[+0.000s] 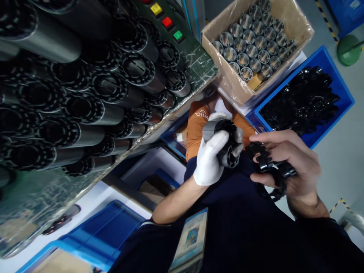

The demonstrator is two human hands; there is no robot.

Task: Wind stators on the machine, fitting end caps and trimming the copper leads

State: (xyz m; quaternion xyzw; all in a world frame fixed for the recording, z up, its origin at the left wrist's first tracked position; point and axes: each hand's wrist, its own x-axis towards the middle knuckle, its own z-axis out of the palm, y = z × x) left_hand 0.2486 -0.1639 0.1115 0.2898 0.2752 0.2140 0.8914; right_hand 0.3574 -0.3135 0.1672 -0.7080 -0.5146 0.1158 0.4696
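My left hand (210,161), in a white glove, is closed around what look like two short metal tubes. The grey side of one tube (209,129) shows above my thumb, with a black plastic piece at its end. A second, darker tube (228,157) with a slotted black end sticks out below the thumb. Bare and slightly blurred, my right hand (298,161) has its fingers curled around several black plastic rings (264,161); one ring (277,189) hangs lower by the palm. A small gap separates the rings from the tubes.
Many metal tubes with black slotted ends (108,85) stand on the green worktop (71,197) at left, near coloured buttons (167,22). A plastic-lined carton (239,93) holds rows of tubes. Beside it, a blue bin (345,100) contains black plastic parts. Another blue crate (105,227) sits lower left.
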